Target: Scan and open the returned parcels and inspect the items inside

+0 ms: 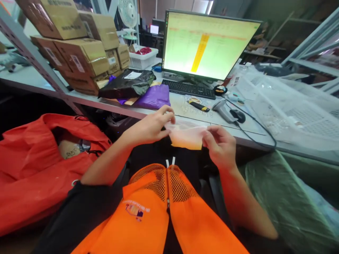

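Observation:
Between my hands, over the desk's front edge, is a small whitish, translucent pouch (187,137) with a yellow lower strip. What it contains, if anything, cannot be made out. My left hand (156,125) grips the pouch's left end, fingers curled over its upper corner and thumb below. At the opposite end, my right hand (221,144) pinches the edge between thumb and fingers. Just beyond the pouch lies a black and yellow utility knife (198,106). A grey barcode scanner (224,112) rests right of the knife, its cable curling over the desk.
A lit monitor (206,46) and black keyboard (188,89) stand behind. Purple (155,96) and black (127,84) parcels lie left, near stacked cartons (82,56). White plastic baskets (293,109) occupy the right. A red sack (39,169) sits low on the left.

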The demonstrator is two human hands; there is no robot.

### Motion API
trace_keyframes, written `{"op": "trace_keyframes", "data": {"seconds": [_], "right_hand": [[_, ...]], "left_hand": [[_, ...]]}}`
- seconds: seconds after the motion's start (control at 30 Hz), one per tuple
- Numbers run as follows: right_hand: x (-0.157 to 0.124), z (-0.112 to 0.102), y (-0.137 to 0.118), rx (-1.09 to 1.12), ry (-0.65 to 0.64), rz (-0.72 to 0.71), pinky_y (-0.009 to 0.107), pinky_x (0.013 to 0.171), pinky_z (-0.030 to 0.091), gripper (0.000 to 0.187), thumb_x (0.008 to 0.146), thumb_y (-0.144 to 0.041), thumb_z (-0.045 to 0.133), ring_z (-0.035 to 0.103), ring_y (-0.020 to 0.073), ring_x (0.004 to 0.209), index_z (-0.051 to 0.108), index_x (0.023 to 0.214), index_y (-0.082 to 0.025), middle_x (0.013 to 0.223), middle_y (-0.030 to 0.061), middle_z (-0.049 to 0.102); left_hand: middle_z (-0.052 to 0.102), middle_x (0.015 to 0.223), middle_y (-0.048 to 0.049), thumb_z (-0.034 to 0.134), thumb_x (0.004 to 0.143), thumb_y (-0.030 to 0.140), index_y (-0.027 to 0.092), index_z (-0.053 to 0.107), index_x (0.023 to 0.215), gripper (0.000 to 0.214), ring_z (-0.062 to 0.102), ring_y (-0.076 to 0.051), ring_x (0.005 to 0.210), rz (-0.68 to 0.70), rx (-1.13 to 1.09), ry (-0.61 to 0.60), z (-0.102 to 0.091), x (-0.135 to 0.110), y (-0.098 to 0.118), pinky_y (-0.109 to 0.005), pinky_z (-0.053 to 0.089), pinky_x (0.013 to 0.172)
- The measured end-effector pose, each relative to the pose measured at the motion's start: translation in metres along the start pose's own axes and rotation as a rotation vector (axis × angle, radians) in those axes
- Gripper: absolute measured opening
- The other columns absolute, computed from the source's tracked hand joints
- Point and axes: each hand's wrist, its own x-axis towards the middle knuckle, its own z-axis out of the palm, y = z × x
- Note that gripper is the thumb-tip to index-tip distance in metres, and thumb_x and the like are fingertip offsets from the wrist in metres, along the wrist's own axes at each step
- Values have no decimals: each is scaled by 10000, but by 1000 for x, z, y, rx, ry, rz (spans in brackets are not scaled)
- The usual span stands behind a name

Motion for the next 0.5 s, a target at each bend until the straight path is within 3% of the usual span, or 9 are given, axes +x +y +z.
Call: {"op": "trace_keyframes", "data": {"seconds": [0.1, 0.2, 0.27, 0.5], "right_hand": [[3, 7, -1, -9, -51, -40, 215, 509, 456, 168, 939, -354, 660, 546, 100, 533, 647, 891, -193, 644, -23, 595], [-1, 13, -2, -40, -118, -73, 217, 529, 473, 141, 954, -328, 639, 582, 107, 553, 649, 913, -193, 666, -16, 625], [-5, 15, 0, -41, -134, -69, 216, 512, 462, 148, 961, -331, 627, 572, 104, 533, 635, 904, -194, 655, -18, 621], [-9, 11, 10, -29, -126, -49, 234, 536, 487, 159, 962, -336, 609, 598, 120, 569, 622, 890, -194, 705, 5, 643]], "left_hand": [[634, 1352, -125, 759, 905, 325, 185, 596, 1338, 483, 654, -225, 1158, 68, -167, 117, 24, 9, 9, -353, 519, 1021], [750, 1086, -73, 657, 981, 260, 176, 696, 1123, 170, 698, -189, 1005, 75, -261, 226, 53, 18, 18, -311, 525, 932], [760, 943, -43, 652, 975, 226, 173, 717, 980, 84, 701, -163, 879, 31, -319, 246, 66, 20, 20, -275, 524, 834], [761, 807, -21, 724, 913, 272, 157, 734, 855, 129, 674, -136, 733, -153, -543, 195, 74, 16, 14, -231, 493, 702]]}}
